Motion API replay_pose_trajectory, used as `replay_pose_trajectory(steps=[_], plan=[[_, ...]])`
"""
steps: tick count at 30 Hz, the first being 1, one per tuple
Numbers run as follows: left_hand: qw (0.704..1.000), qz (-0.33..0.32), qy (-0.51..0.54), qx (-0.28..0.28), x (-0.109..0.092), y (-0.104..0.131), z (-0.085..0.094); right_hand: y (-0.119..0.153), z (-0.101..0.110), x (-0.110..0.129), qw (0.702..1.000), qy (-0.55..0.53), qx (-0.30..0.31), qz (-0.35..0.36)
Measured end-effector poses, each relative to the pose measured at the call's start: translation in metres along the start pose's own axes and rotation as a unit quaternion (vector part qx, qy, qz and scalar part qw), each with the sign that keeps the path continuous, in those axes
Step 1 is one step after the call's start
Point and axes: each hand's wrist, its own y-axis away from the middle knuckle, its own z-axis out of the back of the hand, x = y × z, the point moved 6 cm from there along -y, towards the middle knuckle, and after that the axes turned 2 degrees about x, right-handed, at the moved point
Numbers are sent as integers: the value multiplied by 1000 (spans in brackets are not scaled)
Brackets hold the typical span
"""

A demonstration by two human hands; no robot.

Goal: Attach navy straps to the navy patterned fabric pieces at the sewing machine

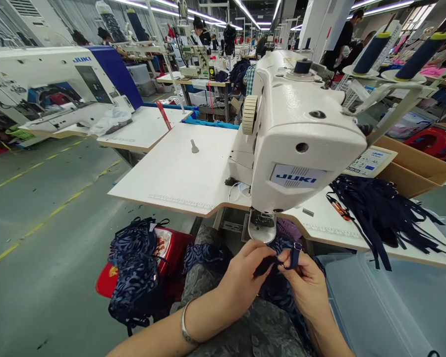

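Observation:
In front of the sewing machine's needle area, my left hand (241,275) pinches a piece of dark navy fabric. My right hand (306,280) is closed on a narrow navy strap (294,257) with a small ring or slider on it. The fingertips of both hands nearly meet, and they partly hide where strap and fabric come together. A navy patterned garment (277,287) hangs below my hands over my lap. Just beyond my fingers is the metal arm plate (262,230) of the white JUKI sewing machine (305,144).
Navy straps (382,210) lie piled on the right tabletop beside orange-handled snips (338,207). A translucent plastic bin (379,307) stands at lower right. Patterned garments (136,272) rest on a red stool (176,243) at left. Thread cones (371,52) stand at upper right.

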Motion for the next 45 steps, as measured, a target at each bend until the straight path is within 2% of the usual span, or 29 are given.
replay_pose_trajectory(steps=[6, 9, 13, 16, 18, 21, 26, 31, 33, 37, 39, 45], plan=[[999, 15, 28, 12, 4, -2, -2, 1, -2, 3, 1000, 25, -2, 13], [992, 80, 89, 36, 9, -4, -4, 0, 1, 5, 998, 55, -6, -5], [967, 169, 174, 81, 15, -4, -11, -7, 7, 9, 993, 99, -8, -60], [938, 226, 233, 125, 21, 1, -23, -18, 7, 15, 988, 120, 13, -94], [920, 259, 262, 134, 26, 4, -28, -23, 4, 18, 986, 130, 25, -105], [909, 281, 279, 131, 28, 6, -29, -27, 2, 21, 984, 144, 25, -106], [916, 284, 255, 121, 26, 3, -23, -23, -1, 17, 981, 164, 17, -99], [944, 253, 186, 100, 20, -1, -15, -21, 0, 15, 979, 179, 15, -94], [955, 232, 162, 90, 16, -3, -11, -23, -1, 16, 981, 163, 44, -95], [964, 211, 144, 80, 13, -4, -8, -26, -6, 16, 979, 105, 143, -103], [965, 210, 138, 78, 16, -3, -8, -25, -6, 14, 976, 89, 165, -113], [968, 201, 113, 96, 20, -2, -13, -23, -1, 12, 977, 121, 131, -117]])
